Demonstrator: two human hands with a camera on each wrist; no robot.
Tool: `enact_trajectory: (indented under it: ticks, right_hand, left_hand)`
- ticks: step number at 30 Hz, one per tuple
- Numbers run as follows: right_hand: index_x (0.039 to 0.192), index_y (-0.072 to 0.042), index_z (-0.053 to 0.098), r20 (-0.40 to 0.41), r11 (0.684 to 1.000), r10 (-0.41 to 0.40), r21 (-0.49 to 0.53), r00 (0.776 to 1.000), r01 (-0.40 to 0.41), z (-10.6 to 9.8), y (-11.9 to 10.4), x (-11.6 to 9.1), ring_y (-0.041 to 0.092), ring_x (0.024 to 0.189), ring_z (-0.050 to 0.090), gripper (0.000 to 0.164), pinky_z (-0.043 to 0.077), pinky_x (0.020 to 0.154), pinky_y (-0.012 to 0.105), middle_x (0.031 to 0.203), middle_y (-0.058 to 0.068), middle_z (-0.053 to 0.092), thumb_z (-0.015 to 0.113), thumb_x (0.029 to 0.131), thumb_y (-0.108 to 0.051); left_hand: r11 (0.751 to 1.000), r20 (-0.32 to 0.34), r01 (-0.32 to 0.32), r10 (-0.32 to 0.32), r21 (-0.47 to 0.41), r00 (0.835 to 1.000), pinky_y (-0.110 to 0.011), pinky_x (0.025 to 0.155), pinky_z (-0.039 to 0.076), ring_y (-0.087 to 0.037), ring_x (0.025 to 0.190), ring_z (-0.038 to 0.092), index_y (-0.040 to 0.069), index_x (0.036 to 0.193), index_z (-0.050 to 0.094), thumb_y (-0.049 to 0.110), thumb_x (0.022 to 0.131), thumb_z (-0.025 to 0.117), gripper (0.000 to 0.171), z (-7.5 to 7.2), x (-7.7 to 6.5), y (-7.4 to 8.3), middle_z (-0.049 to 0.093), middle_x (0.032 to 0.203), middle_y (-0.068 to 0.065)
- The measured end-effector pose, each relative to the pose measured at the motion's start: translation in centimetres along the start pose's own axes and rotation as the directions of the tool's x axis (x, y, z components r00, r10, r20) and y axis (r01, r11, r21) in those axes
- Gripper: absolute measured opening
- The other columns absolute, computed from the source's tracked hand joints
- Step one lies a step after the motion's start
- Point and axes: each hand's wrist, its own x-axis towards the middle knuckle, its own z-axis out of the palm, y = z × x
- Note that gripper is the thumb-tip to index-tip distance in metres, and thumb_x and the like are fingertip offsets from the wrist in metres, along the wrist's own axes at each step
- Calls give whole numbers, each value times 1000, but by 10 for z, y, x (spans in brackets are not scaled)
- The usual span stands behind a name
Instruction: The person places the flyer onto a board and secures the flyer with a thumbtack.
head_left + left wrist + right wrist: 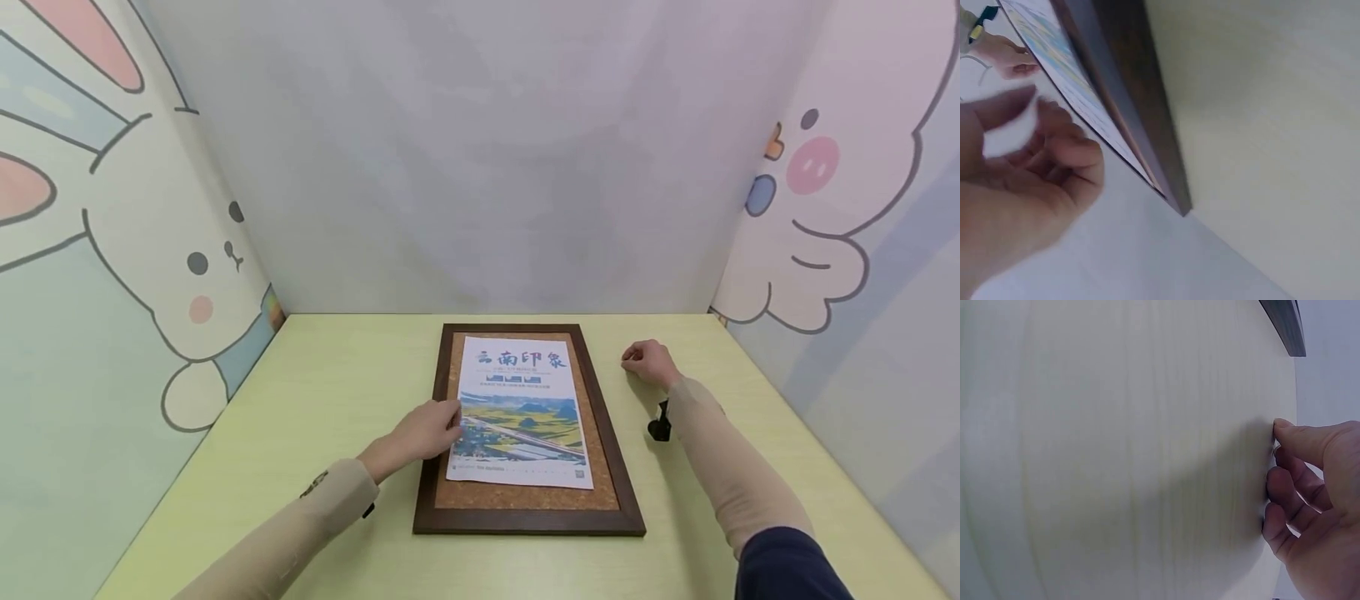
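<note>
A paper poster [517,425] with a landscape picture and Chinese characters lies on a cork board [525,498] set in a dark brown frame [528,522]. My left hand [423,427] is over the board's left side, at the poster's left edge. In the left wrist view its fingers [1075,156] are loosely bent, with a gap behind the thumb and nothing visible between them. Right of the board, my right hand [651,363] has its fingertips down at the tabletop. Thumb and fingers [1282,487] are bent close together there; whether they pinch something small is hidden.
The board lies flat on a pale yellow-green table [337,375]. A grey wall [495,167] rises behind it, with cartoon-printed walls at left and right. A dark wrist device [660,423] hangs below my right wrist.
</note>
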Motion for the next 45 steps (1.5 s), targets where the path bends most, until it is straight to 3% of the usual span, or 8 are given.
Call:
enact_trajectory:
  ticks: [3, 5, 8, 14, 22, 33, 39, 45]
  right_hand:
    - [102, 5, 68, -16, 1000, 3, 13, 1000, -3, 2, -6, 1, 23, 78, 58, 20, 44, 66, 29, 93, 20, 67, 62, 92, -11]
    - [104, 7, 67, -27, 999, 1, 45, 1000, 0, 3, -12, 4, 24, 76, 60, 21, 46, 64, 28, 96, 23, 67, 61, 93, -10]
    - [108, 9, 65, -43, 994, -2, 113, 999, 7, 5, -26, 12, 27, 74, 65, 23, 50, 60, 27, 98, 26, 67, 59, 94, -8]
    - [114, 9, 63, -24, 978, -29, 204, 999, 33, 9, -56, 37, 34, 81, 67, 27, 53, 64, 30, 103, 28, 66, 58, 95, -9]
    - [116, 7, 63, 55, 937, 6, 348, 998, -25, 27, -85, 59, 32, 84, 63, 29, 53, 71, 36, 107, 27, 65, 62, 94, -11]
    - [110, -1, 67, 88, 931, 70, 351, 994, -97, 57, -114, 74, 27, 82, 61, 22, 49, 71, 32, 103, 18, 66, 65, 92, -15]
    - [107, -5, 67, 122, 918, 106, 368, 987, -145, 66, -122, 81, 25, 83, 58, 20, 46, 68, 28, 103, 14, 65, 65, 93, -19]
    - [105, -5, 67, 106, 923, 88, 364, 990, -121, 67, -126, 84, 26, 80, 57, 19, 46, 67, 29, 98, 14, 64, 66, 92, -19]
  left_hand:
    - [988, 44, -148, 146, 43, 988, -45, 86, 44, -28, 101, 54, 9, 107, 63, 31, 88, 70, 30, -1, 8, -11, 61, 113, -14]
    - [977, 89, -197, 190, 79, 978, -59, 105, 30, -38, 130, 39, 12, 127, 59, 42, 84, 73, 54, 0, 12, -17, 45, 141, -20]
    - [970, 146, -218, 201, 111, 969, -69, 112, 8, -44, 148, 13, 18, 144, 45, 54, 78, 73, 81, 1, 15, -25, 21, 159, -21]
    - [968, 219, -199, 164, 150, 962, -69, 113, 1, -40, 150, 0, 23, 154, 26, 63, 74, 71, 100, 4, 18, -31, 8, 163, -18]
    - [967, 246, -204, 162, 154, 956, -68, 114, -1, -39, 151, -3, 23, 155, 20, 66, 76, 68, 103, 10, 22, -26, 4, 163, -17]
    - [967, 251, -192, 146, 169, 957, -67, 115, 0, -37, 151, -2, 24, 156, 17, 69, 76, 65, 103, 18, 22, -22, 2, 164, -15]
    - [974, 271, -195, 158, 116, 949, -67, 115, 0, -38, 151, -4, 22, 155, 21, 62, 76, 70, 101, 5, 22, -24, 2, 163, -19]
    - [977, 356, -170, 115, 129, 928, -65, 116, 1, -37, 151, -7, 24, 155, 21, 55, 70, 80, 107, -10, 22, -33, -3, 162, -20]
